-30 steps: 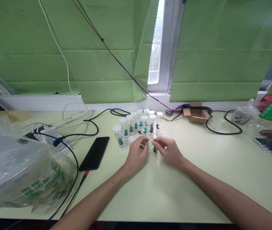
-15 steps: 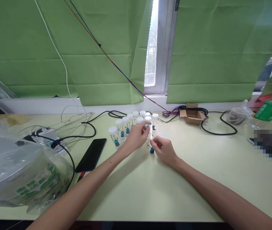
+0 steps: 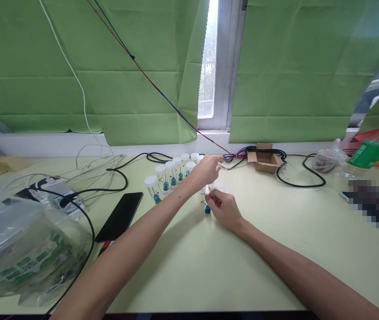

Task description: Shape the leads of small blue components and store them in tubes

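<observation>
Our L hand (image 3: 208,170) is now fwd, over the capped vials (image 3: 173,175), away from our R; can't tell its grip; our R hand (image 3: 224,208) pinches the small blue pc (image 3: 207,209) at the table (image 3: 209,266), prob. steadying it solo.

Smooth plastic caps (image 3: 151,181), matt cardboard box (image 3: 265,167), glossy phone (image 3: 119,218)

There are 2 hands (image 3: 227,210), at least 7 capped tubes (image 3: 151,182), 1 bottle (image 3: 368,152) and 1 open box (image 3: 267,165).
</observation>
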The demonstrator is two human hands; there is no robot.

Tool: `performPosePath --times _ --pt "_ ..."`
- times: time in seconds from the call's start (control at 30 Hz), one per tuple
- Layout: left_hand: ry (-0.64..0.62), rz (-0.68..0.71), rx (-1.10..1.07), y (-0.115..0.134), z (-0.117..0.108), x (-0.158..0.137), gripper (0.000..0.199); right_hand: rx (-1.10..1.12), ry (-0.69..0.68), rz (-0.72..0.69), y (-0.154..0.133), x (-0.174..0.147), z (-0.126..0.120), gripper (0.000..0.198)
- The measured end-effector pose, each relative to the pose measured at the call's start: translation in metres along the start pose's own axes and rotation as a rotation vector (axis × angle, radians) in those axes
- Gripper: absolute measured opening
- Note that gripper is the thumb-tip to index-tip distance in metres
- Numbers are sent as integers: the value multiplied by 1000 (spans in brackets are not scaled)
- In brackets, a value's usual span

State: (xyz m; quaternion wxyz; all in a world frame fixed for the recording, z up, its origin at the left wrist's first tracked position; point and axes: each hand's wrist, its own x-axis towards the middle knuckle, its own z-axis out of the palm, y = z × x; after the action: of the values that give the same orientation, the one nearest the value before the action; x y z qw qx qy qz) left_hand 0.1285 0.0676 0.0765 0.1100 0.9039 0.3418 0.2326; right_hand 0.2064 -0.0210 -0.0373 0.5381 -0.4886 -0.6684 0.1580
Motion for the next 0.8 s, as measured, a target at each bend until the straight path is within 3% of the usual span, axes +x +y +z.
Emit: performPosePath --times 0.17,0.43,0.63,0.8 --pt "-9 24 9 -7 10 4 15 5 14 -24 2 1 1 26" --pt "88 82 -43 -13 7 -9 20 -15 17 -55 5 -1 2 25" --pt "208 107 -86 -13 -13 -29 20 -26 14 -59 5 -2 1 25" --pt "386 99 94 -9 -34 -60 26 -57 39 -71 2 -2 0 28"
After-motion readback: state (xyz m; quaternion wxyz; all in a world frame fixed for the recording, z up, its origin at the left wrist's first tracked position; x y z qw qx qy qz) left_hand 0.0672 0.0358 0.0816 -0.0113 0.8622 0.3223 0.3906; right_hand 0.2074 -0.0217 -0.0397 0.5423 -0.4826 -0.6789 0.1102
